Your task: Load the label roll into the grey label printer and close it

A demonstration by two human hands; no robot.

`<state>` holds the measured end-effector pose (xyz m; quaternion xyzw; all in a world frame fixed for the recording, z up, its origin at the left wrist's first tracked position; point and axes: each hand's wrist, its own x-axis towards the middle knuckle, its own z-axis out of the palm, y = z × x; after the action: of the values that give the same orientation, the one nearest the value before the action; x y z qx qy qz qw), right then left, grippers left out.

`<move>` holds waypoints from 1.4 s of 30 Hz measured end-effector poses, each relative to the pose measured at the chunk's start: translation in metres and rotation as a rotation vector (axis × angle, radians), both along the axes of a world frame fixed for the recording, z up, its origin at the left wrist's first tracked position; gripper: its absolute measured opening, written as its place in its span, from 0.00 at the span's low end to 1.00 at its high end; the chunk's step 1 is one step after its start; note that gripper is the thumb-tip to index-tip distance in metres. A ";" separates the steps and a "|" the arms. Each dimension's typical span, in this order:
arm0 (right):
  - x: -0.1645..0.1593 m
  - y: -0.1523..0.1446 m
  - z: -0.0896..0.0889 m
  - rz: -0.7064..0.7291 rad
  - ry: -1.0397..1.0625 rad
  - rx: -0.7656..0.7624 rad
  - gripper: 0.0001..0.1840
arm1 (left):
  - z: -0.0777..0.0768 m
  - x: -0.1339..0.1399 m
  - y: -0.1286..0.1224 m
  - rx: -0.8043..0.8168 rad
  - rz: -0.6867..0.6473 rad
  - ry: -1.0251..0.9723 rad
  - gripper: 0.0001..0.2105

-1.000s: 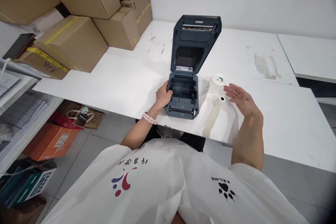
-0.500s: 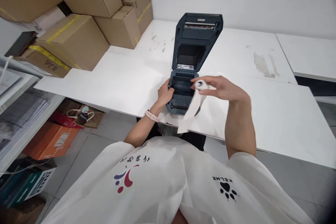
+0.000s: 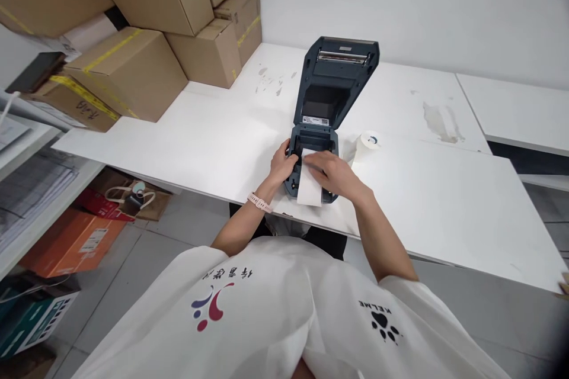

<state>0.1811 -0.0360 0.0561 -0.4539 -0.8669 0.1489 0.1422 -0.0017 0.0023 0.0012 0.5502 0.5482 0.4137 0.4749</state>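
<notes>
A dark label printer (image 3: 335, 100) stands on the white table with its lid raised. My left hand (image 3: 281, 163) is closed round the left side wall of its base, the thumb over the inner edge. In the bay, my right hand (image 3: 331, 172) is closed on a paper roll that its fingers mostly hide. From under those fingers a white paper strip (image 3: 310, 188) runs down over the printer's front edge. To the right of the printer a second white roll (image 3: 368, 141) lies on the table, with some paper unwound.
Cardboard boxes (image 3: 128, 71) are stacked at the back left of the white table (image 3: 213, 136). Below on the left are a shelf (image 3: 84, 183) and an orange box (image 3: 73, 243). A white wall (image 3: 422, 18) rises behind the table.
My right hand has moved left and down into the printer bay with the roll. The paper strip now lies over the printer's front. The second roll has come into clear view.
</notes>
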 end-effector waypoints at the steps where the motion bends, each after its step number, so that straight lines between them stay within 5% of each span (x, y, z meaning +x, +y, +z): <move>1: 0.003 -0.012 -0.003 0.016 0.055 0.001 0.23 | 0.001 0.000 -0.001 -0.002 -0.008 -0.024 0.33; 6: 0.014 -0.056 -0.018 -0.015 0.101 0.053 0.22 | 0.005 0.002 -0.002 -0.047 -0.048 -0.115 0.35; 11: 0.014 -0.072 -0.031 0.058 -0.023 0.106 0.48 | -0.001 0.001 0.002 -0.103 -0.070 -0.157 0.41; 15: 0.008 -0.073 -0.041 -0.030 0.009 0.156 0.33 | -0.005 0.000 0.004 -0.083 -0.060 -0.137 0.42; 26: 0.019 -0.070 -0.041 0.005 0.141 0.107 0.26 | 0.003 -0.001 0.000 -0.104 -0.065 -0.141 0.41; 34: 0.016 -0.074 -0.043 0.009 0.105 0.105 0.35 | 0.003 0.000 0.001 -0.110 -0.060 -0.171 0.42; 42: 0.017 -0.074 -0.046 0.015 0.121 0.153 0.32 | 0.005 -0.001 0.000 -0.117 -0.074 -0.140 0.41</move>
<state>0.1985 -0.1098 0.0102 -0.4256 -0.8688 0.1106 0.2276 -0.0024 0.0025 0.0059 0.5113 0.5162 0.4005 0.5583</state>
